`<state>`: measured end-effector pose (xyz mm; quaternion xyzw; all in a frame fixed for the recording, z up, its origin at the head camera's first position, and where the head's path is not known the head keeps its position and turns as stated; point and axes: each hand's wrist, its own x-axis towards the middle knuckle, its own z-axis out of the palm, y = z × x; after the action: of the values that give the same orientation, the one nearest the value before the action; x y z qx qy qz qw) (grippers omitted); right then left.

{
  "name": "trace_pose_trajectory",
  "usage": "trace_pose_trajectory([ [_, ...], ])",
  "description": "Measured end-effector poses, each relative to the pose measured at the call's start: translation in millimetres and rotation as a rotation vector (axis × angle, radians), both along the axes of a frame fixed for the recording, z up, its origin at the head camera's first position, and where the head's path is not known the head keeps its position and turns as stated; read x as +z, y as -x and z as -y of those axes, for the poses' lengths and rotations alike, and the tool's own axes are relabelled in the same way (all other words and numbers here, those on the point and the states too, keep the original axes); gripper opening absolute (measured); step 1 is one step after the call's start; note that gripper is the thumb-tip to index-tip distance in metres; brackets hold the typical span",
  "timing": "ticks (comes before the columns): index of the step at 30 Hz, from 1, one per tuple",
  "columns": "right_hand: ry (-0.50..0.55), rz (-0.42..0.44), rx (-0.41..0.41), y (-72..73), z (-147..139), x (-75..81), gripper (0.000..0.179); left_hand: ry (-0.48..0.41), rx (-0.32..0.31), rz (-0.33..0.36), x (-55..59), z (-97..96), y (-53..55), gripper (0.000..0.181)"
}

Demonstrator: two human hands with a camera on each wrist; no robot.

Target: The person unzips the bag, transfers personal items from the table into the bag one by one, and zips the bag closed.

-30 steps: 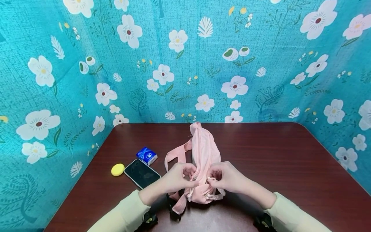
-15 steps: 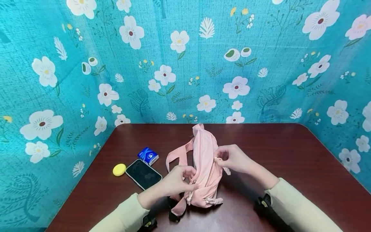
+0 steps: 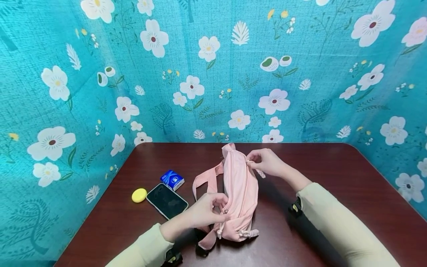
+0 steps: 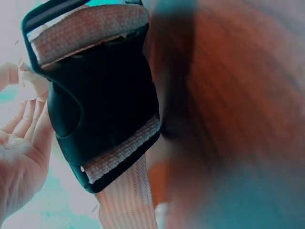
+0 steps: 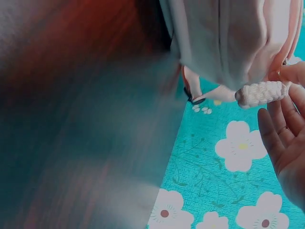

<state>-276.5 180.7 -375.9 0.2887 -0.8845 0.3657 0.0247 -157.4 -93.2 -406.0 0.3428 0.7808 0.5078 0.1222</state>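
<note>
A pink sling bag [image 3: 237,185] stands on the table, its zips running lengthwise. My right hand [image 3: 268,162] pinches the pull of the right-hand zip near the bag's far end. From that pull hangs a braided cord tab [image 5: 262,93], seen beside my fingers in the right wrist view. With thumb and fingers, my left hand [image 3: 205,210] grips the bag's near left side, by the end of the other zip. A black buckle [image 4: 102,95] on a pink strap fills much of the left wrist view. Another braided tab [image 3: 249,233] hangs at the bag's near end.
Left of the bag lie a dark-screened phone [image 3: 167,201], a blue packet [image 3: 172,180] and a yellow round object [image 3: 139,195]. A pink strap loop [image 3: 203,178] spreads beside the bag. A flowered teal cloth [image 3: 213,74] hangs behind the dark wooden table [image 3: 320,193].
My right hand has drawn the zip pull from the bag's near end along to its far end. The left hand has stayed at the near left side.
</note>
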Motion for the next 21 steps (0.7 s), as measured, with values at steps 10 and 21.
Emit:
trace_pose_trajectory([
  [10,-0.068,0.041,-0.109,31.8,-4.3,-4.2,0.005,-0.051,-0.091,0.040,-3.6,-3.6,-4.8,0.018],
  [21,0.013,0.021,-0.100,36.2,6.8,-12.4,0.004,0.005,-0.049,-0.010,-3.4,-1.8,1.1,0.018],
])
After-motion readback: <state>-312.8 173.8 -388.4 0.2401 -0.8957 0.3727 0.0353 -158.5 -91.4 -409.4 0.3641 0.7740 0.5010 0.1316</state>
